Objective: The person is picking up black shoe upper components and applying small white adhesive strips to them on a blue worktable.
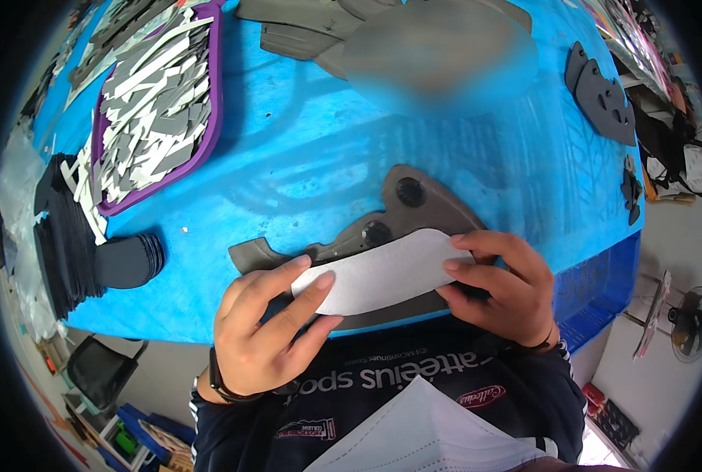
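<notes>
A white curved strip (382, 271) spans between my two hands, over a dark grey moulded piece (434, 211) with round black spots at the table's near edge. My left hand (268, 326) has its fingertips on the strip's left end, thumb side below. At the other end, my right hand (504, 287) pinches the strip between fingers and thumb. The strip covers the middle of the moulded piece, and part of the piece's lower edge shows beneath it. Whether the strip touches the piece along its whole length I cannot tell.
A purple-rimmed tray (216, 94) of grey and white offcuts stands at the far left. Stacked black pieces (127, 261) lie nearer. More grey moulded pieces (296, 35) lie at the back, dark flat parts (603, 102) at the right. A blue crate (603, 295) sits below the table's right edge.
</notes>
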Tool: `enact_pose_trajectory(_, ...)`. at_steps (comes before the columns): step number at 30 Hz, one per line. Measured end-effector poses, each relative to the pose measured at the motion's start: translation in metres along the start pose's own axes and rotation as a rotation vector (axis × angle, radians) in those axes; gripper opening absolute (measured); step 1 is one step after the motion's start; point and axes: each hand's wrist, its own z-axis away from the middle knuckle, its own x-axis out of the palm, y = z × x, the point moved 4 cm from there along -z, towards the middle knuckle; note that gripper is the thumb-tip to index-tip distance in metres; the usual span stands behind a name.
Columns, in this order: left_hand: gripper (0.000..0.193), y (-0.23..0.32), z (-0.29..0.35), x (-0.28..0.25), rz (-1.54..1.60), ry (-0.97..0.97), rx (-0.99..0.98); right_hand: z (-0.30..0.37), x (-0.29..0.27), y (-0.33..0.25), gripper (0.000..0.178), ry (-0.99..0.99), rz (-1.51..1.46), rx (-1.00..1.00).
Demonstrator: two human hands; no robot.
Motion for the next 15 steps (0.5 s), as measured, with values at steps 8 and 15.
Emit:
enact_pose_trajectory(8,0.044,-0.0012,0.0031,0.0001,0.008,0.034,0.026,-0.0007,0.0011,-0.0021,0.027,-0.039,0.045,-0.015)
enact_pose_trajectory(15,0.040,-0.0013,0.0016,0.0000,0.033,0.040,0.011,-0.0014,-0.0008,-0.0019,0.031,-0.063,0.062,-0.055)
